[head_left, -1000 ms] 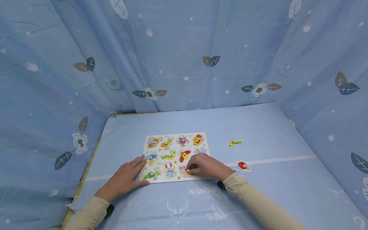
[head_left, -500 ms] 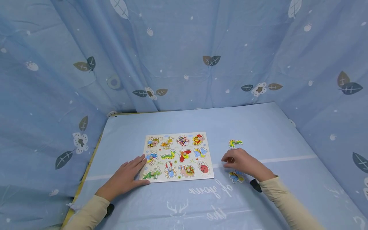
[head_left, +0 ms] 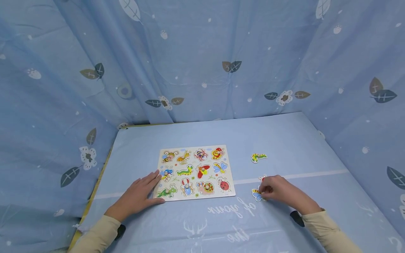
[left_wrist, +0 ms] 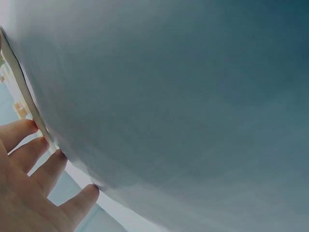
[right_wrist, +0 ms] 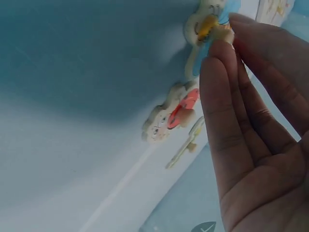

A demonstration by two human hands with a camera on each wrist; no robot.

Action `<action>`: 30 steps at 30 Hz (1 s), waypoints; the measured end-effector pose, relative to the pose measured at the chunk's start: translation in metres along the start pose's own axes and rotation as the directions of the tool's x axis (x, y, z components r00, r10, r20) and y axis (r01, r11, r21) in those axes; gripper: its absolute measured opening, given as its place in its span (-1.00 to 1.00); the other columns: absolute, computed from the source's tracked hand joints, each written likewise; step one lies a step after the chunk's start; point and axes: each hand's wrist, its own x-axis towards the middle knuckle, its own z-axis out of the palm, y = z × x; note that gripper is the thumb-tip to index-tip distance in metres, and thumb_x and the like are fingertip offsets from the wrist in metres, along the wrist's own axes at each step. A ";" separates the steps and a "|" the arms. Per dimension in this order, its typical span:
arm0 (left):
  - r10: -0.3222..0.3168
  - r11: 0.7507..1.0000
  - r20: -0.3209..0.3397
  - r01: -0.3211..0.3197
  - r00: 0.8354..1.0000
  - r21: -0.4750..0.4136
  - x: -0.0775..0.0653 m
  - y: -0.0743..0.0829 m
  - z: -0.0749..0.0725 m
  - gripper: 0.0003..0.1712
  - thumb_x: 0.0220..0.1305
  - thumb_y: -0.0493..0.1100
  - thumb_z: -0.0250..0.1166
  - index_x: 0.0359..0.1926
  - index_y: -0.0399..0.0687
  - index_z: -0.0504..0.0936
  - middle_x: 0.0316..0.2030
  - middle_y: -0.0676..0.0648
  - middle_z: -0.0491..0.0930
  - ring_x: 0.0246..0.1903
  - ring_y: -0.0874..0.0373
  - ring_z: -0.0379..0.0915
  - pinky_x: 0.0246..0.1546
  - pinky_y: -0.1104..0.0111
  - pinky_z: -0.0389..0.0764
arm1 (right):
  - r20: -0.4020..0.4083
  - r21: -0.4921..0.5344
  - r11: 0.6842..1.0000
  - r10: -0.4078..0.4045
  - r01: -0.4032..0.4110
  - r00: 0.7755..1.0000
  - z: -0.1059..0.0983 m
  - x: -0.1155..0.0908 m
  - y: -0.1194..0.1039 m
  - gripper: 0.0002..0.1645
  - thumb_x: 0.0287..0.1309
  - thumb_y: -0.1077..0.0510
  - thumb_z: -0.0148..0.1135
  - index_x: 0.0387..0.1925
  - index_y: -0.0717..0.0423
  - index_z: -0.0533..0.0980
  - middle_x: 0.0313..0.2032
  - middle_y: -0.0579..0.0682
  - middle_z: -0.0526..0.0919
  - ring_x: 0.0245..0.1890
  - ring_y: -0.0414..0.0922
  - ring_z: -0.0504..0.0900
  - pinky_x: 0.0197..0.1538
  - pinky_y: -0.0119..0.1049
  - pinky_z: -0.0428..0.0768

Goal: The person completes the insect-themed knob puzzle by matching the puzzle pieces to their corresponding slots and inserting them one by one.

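A wooden knob puzzle board (head_left: 178, 195) with insect pictures lies on the table. My left hand (head_left: 138, 195) rests at its left edge with fingers spread; in the left wrist view the fingertips (left_wrist: 91, 189) touch down along the board's side. To the board's right, my right hand (head_left: 281, 191) pinches the knob of a blue-winged bee puzzle piece (right_wrist: 205, 29) between thumb and fingers. Just behind that hand is a red ladybug piece (right_wrist: 181, 110), mostly hidden in the head view. A green caterpillar piece (head_left: 259, 157) lies farther back.
The table is covered with a pale blue cloth (head_left: 202, 135) printed with white lettering. Blue patterned curtains (head_left: 202, 42) hang behind it and at both sides. On the board, most pictures carry knobs; the bee, ladybug and green caterpillar pictures show none.
My right hand has let go of the snail piece on the board, moved right across the table and taken hold of the bee piece's knob. The left hand has stayed put.
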 end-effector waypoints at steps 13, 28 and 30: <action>-0.008 1.000 -0.001 0.008 1.000 -0.001 -0.001 -0.002 0.001 0.16 0.17 0.52 0.32 0.57 -0.07 0.28 0.60 -0.10 0.18 0.55 -0.19 0.18 0.41 -0.31 0.29 | -0.020 -0.013 1.000 0.015 -0.015 1.000 0.004 -0.002 0.004 -0.80 0.04 0.34 0.53 -0.38 -0.04 0.78 -0.36 -0.20 0.76 -0.40 -0.43 0.52 -0.35 -0.46 0.58; -0.008 1.000 0.000 0.008 1.000 0.004 0.000 -0.002 0.002 0.19 0.15 0.58 0.28 0.57 -0.06 0.28 0.60 -0.10 0.18 0.55 -0.19 0.18 0.40 -0.31 0.29 | -0.055 0.116 0.993 0.036 -0.029 0.998 0.008 -0.007 0.017 -0.87 0.07 0.23 0.56 -0.32 -0.05 0.80 -0.30 -0.19 0.77 -0.39 -0.45 0.54 -0.33 -0.47 0.61; -0.008 1.000 0.001 0.008 1.000 0.006 0.000 -0.002 0.002 0.19 0.15 0.58 0.27 0.57 -0.06 0.28 0.61 -0.10 0.17 0.55 -0.19 0.17 0.41 -0.31 0.29 | -0.054 0.120 0.992 0.032 -0.025 0.998 0.008 -0.007 0.016 -0.87 0.07 0.22 0.56 -0.32 -0.04 0.80 -0.30 -0.17 0.78 -0.38 -0.44 0.55 -0.33 -0.46 0.61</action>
